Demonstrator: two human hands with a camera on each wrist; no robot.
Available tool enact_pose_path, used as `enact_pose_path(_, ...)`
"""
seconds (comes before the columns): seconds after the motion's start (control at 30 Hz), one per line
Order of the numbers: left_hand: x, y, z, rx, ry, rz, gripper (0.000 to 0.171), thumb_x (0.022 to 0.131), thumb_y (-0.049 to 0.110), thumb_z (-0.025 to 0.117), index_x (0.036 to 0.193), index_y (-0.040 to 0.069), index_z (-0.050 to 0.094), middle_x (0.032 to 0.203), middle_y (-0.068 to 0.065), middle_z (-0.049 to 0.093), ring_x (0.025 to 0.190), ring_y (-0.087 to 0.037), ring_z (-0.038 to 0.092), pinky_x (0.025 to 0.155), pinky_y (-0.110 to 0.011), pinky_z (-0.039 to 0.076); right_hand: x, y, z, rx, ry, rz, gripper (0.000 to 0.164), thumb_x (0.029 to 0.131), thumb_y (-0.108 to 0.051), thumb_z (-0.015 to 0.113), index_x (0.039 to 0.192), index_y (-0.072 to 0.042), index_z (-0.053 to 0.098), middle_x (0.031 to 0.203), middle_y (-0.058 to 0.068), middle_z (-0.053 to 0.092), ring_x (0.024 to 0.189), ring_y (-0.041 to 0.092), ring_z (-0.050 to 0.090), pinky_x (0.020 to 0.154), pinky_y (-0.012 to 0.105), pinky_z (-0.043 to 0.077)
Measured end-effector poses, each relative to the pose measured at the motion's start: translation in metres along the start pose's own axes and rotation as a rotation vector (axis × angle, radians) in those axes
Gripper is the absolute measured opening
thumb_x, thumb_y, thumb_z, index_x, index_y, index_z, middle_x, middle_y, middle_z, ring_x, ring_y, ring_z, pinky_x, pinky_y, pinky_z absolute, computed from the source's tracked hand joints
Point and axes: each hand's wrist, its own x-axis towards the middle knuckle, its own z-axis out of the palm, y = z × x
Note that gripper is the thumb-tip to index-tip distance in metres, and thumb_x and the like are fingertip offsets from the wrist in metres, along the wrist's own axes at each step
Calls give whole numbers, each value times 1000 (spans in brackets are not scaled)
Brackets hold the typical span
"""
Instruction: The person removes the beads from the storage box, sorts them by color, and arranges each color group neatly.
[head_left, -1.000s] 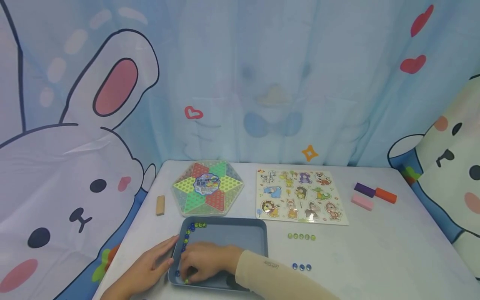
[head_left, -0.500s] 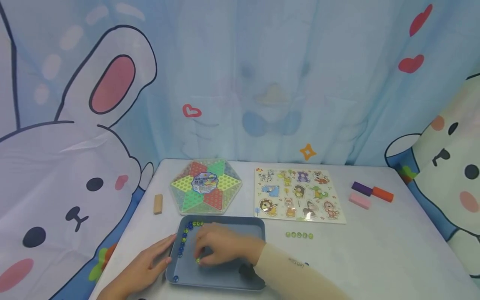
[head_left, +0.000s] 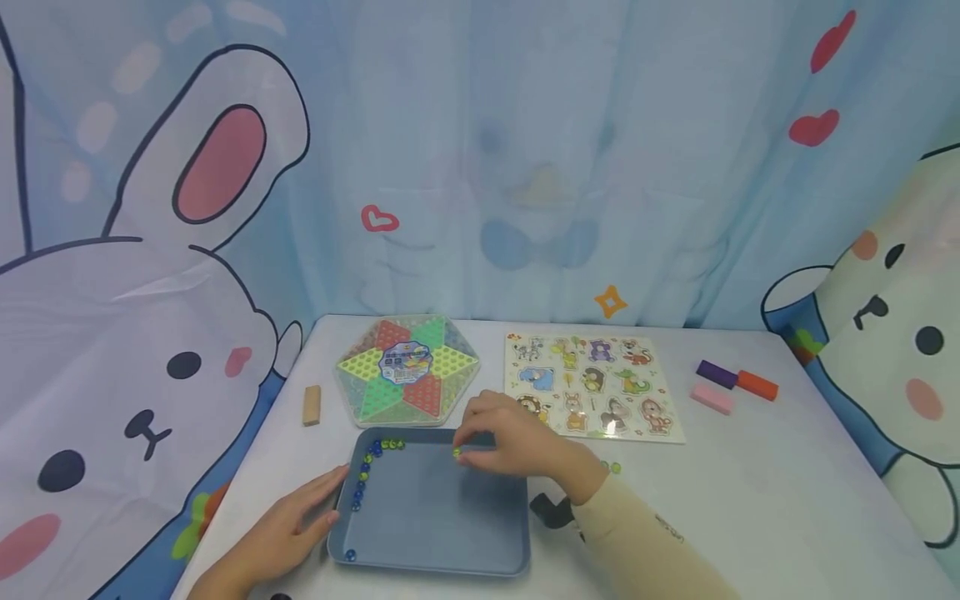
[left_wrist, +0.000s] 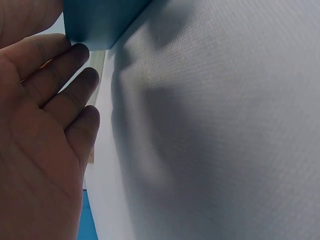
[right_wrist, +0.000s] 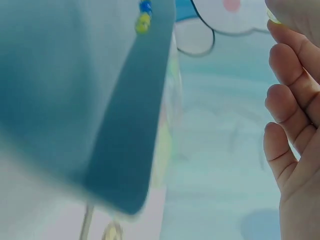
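One yellow-green marble sits pinched between the thumb and forefinger of the right hand, at the far side of the blue-grey tray; whether it touches the tray I cannot tell. Being round and smooth, it could squirt out if the pinch is uneven, or roll off after release, since the bare floor offers nothing to stop it. A rolling marble might well knock the bent row of marbles along the left and far walls out of line.

The left hand has its fingers straight, its tips at the tray's left wall, holding nothing. A hard push there could slide or tip the tray and set the lone blue marble in the near left corner rolling. Right of the tray, the right wrist partly hides the green marbles on the table; a low forearm could sweep them away.
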Motion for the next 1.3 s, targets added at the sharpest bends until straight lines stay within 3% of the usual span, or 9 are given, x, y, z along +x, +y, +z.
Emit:
enact_pose_path(0.17, 1, -1, 0, -9, -23, -6, 60, 108, 43, 55, 160, 14, 45, 163, -3, 48, 149, -32, 47, 118, -47, 48, -24, 17, -17, -14, 118, -36, 12, 85, -25, 88, 93, -24, 80, 90, -8, 68, 90, 9, 60, 80, 22, 53)
enact_pose_path(0.33, 1, -2, -1, -14, -46, -21, 61, 108, 47, 53, 161, 17, 43, 164, -3, 47, 150, -32, 47, 118, -49, 48, -46, 30, -32, -38, 164, 25, 15, 83, -22, 90, 93, -25, 80, 89, -12, 65, 90, 6, 57, 78, 24, 53)
enact_pose_path(0.6, 1, -6, 1, 19, 9, 19, 57, 108, 40, 56, 160, 18, 44, 162, -1, 50, 147, -31, 50, 116, -44, 52, -78, 41, -52, -91, 154, 227, 16, 83, -22, 90, 95, -28, 80, 90, -11, 68, 93, 7, 58, 81, 28, 54)
enact_pose_path(0.83, 1, -4, 2, 6, 5, 7, 58, 108, 41, 57, 160, 18, 45, 161, -2, 51, 147, -32, 50, 116, -43, 52, -109, 53, -62, -122, 162, 317, 15, 83, -19, 89, 92, -26, 80, 89, -11, 69, 91, 8, 59, 81, 30, 56)
enact_pose_path(1.07, 1, -4, 2, -7, -13, -1, 58, 108, 43, 56, 160, 18, 44, 162, -2, 50, 148, -32, 49, 117, -42, 51, -140, 70, -62, -148, 157, 427, 18, 82, -20, 90, 92, -31, 80, 85, -20, 62, 88, 13, 59, 79, 32, 56)
enact_pose_path(1.3, 1, -6, 3, -2, -15, 4, 59, 108, 44, 55, 160, 18, 44, 163, -2, 49, 148, -32, 48, 117, -41, 51, -170, 85, -58, -173, 114, 576, 18, 83, -24, 90, 90, -36, 78, 92, -21, 64, 96, 6, 54, 84, 30, 57)
